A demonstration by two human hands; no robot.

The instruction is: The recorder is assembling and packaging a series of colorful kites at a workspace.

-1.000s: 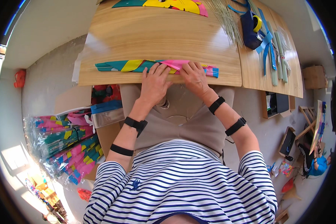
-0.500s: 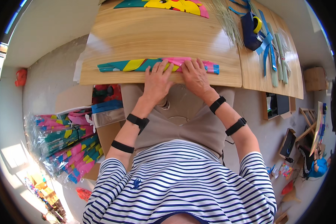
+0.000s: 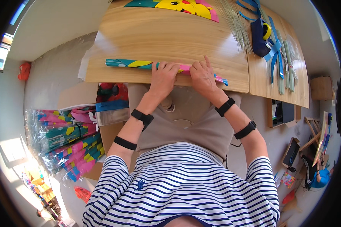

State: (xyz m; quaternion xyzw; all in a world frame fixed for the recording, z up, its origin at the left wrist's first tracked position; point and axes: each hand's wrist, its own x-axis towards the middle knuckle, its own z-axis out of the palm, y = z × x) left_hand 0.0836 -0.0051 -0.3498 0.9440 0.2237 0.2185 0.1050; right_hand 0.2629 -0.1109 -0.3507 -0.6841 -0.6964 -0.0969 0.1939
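A slim, tight roll of colourful printed sheet [image 3: 134,64], green, yellow and pink with a blue right end, lies along the near edge of the wooden table [image 3: 166,41]. My left hand [image 3: 163,78] is closed over its middle, fingers curled across the top. Just to the right, my right hand [image 3: 204,76] grips the pink part, its index finger raised. The stretches of the roll under both hands are hidden. Farther back lies a flat sheet [image 3: 183,7] with a yellow cartoon figure, partly out of view.
Thin pale sticks [image 3: 233,26] lie at the back right, beside a dark blue tape dispenser [image 3: 259,41], blue strips [image 3: 273,62] and stick bundles [image 3: 288,73]. Plastic-wrapped colourful rolls [image 3: 70,142] are at lower left, near an open box [image 3: 110,94]. Another person [image 3: 319,179] is far right.
The roll has become narrower and tighter, and its right end now angles nearer to me. My right index finger has lifted. The whole view has shifted slightly.
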